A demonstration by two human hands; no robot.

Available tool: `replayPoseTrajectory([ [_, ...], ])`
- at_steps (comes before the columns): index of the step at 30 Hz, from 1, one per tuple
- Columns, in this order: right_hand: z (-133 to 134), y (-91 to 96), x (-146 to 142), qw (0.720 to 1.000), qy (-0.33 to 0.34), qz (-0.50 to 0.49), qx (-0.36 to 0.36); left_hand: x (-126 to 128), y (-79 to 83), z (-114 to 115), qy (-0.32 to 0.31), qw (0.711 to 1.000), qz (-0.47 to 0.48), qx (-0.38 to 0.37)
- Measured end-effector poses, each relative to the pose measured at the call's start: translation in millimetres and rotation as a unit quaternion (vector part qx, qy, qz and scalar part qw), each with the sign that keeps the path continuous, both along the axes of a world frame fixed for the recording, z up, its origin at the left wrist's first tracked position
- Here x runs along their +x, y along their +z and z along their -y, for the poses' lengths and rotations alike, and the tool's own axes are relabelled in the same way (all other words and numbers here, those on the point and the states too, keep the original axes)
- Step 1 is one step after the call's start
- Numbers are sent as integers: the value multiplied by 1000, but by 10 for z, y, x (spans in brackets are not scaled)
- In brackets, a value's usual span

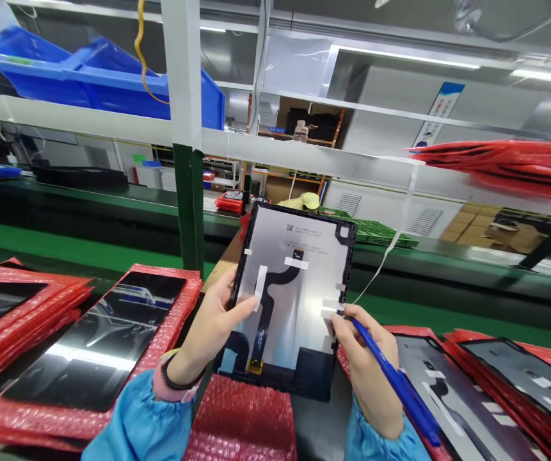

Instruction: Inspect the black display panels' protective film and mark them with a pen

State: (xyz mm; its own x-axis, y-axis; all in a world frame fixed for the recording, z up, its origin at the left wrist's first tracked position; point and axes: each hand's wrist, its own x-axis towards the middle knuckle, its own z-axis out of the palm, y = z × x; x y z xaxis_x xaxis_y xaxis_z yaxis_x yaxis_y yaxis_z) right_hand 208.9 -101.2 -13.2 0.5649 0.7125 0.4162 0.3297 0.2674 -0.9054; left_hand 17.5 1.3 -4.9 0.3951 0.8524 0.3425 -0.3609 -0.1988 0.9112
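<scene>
Before you, a white shelf frame (185,70) holds blue plastic bins (97,83); beyond, long white tube lights (404,57) shine above a vented pale wall (384,203).

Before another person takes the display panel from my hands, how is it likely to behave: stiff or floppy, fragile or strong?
The display panel is probably stiff, since it looks flat with your left hand gripping one edge. It is likely fragile, because a dark flex cable lies exposed on its back.
</scene>
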Motion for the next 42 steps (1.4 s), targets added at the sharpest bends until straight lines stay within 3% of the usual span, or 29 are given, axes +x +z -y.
replayPoseTrajectory([
  [4,-126,-51,22,999,-33,19,7,35,-17,-72,3,1000,-6,21],
  [9,-206,-124,126,998,-14,-53,-26,71,-61,-150,18,999,-19,41],
  [13,-192,-83,189,988,30,-144,56,86,-80,-160,91,980,-104,144],
  [15,-173,-49,205,968,111,-210,84,84,-84,-167,96,957,-149,228],
  [18,-145,-25,210,927,234,-289,40,71,-114,-211,22,913,-188,362],
  [20,-126,-18,193,931,219,-293,11,68,-156,-262,-8,878,-207,431],
  [23,-111,-12,135,948,158,-277,7,94,-221,-317,23,826,-214,521],
  [27,-130,-68,42,917,202,-338,63,162,-215,-217,62,769,-156,617],
  [31,-147,-174,-36,910,232,-321,123,184,-145,17,1,745,-89,661],
  [33,-141,-212,-51,916,231,-301,134,180,-131,97,-9,757,-76,649],
  [36,-117,-260,-23,922,231,-281,134,173,-147,136,38,829,-88,551],
  [39,-80,-304,49,928,228,-264,129,164,-164,85,148,916,-100,359],
  [40,-63,-313,71,930,225,-259,136,159,-158,52,153,941,-98,286],
  [42,-22,-317,98,929,210,-263,155,149,-126,-26,80,983,-88,142],
])
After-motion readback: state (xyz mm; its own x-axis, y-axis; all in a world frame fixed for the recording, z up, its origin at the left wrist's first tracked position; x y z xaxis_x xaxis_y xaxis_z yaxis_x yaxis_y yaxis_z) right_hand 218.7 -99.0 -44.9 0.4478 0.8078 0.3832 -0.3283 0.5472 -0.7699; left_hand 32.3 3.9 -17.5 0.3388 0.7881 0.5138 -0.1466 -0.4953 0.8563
